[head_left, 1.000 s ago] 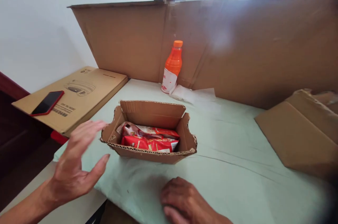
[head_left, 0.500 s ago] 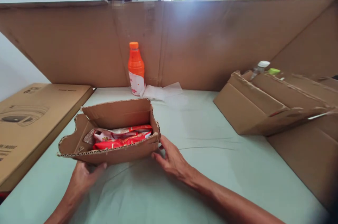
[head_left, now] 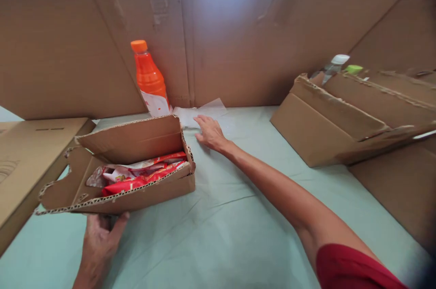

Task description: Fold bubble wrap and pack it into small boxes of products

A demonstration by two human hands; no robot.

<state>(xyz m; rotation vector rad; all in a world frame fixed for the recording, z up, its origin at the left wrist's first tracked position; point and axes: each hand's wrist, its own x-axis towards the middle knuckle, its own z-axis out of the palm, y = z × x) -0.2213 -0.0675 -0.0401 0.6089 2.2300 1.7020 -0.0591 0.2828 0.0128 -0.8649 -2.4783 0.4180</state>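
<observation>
An open cardboard box (head_left: 143,196) sits at the left on the pale green cloth, with red and white plastic packets (head_left: 136,179) inside. At its front lower edge my left hand (head_left: 100,234) holds it, thumb along the near side and fingertips partly hidden under the edge. My right hand (head_left: 210,133) is stretched out past the box's right end, fingers apart and holding nothing. Its fingertips are at a translucent white plastic sheet (head_left: 204,112); whether they touch it I cannot tell. Behind the box an orange bottle (head_left: 150,77) with a white label stands near the cardboard wall.
A tall cardboard wall (head_left: 238,52) closes off the back. To the right stands another open cardboard box (head_left: 316,130) holding a clear bottle with a white cap (head_left: 335,67) and something with a green cap (head_left: 353,69). A flat printed carton (head_left: 44,152) lies at the left.
My right hand has let go of the box's right end and moved forward to the plastic sheet. My left hand stays at the box's front edge. The camera view has tilted down.
</observation>
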